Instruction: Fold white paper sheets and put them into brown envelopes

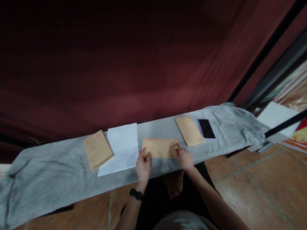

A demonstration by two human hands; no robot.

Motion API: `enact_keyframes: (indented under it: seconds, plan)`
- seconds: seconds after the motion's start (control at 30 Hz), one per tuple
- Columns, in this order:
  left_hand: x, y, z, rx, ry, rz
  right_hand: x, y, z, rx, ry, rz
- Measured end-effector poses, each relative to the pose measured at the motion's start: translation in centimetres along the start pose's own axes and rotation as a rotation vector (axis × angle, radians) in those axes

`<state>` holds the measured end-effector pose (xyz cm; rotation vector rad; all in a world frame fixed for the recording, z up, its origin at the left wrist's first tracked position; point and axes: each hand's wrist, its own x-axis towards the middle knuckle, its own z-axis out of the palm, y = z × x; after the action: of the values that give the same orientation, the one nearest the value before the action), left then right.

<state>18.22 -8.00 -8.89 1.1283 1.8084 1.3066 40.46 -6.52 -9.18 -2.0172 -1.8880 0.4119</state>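
A tan envelope (159,147) lies flat on the grey cloth (56,175) in front of me. My left hand (143,165) pinches its near left corner with curled fingers. My right hand (183,157) grips its right end, fingers pressed on the paper. A white sheet of paper (123,145) lies just left of the envelope. Further left sits a stack of tan envelopes (97,149). Another tan envelope (189,129) rests to the right, beside a dark phone (206,128).
The cloth covers a long narrow bench before a dark red curtain (129,54). Terracotta floor tiles (263,191) lie below. A white sheet (275,117) and a black rod (290,121) are at the far right.
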Motion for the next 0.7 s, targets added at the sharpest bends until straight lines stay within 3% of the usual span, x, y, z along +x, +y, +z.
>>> enact_keyframes:
  seconds: [0.07, 0.2, 0.37, 0.5, 0.57, 0.7]
  plan:
    - [-0.5, 0.3, 0.2, 0.127, -0.031, 0.177, -0.1, -0.1, -0.1, -0.062, 0.011, -0.038]
    - [-1.8, 1.2, 2.6, 0.323, -0.249, 0.445, -0.4, -0.3, -0.5, -0.047, -0.033, 0.000]
    - [-2.4, 1.5, 6.3, 0.522, -0.428, 0.583, -1.6, -0.4, -0.5, 0.110, -0.076, -0.003]
    - [-2.0, 1.9, 7.0, 0.579, -0.531, 0.606, -2.9, -0.7, 0.6, 0.577, -0.064, -0.003]
    - [-2.1, 2.2, 6.5, 0.547, -0.548, 0.608, -3.4, -1.1, 1.3, 0.898, -0.053, 0.097]
    - [-3.5, 2.5, 4.7, 0.428, -0.404, 0.557, -3.9, -1.9, 2.3, 1.250, 0.002, 0.330]
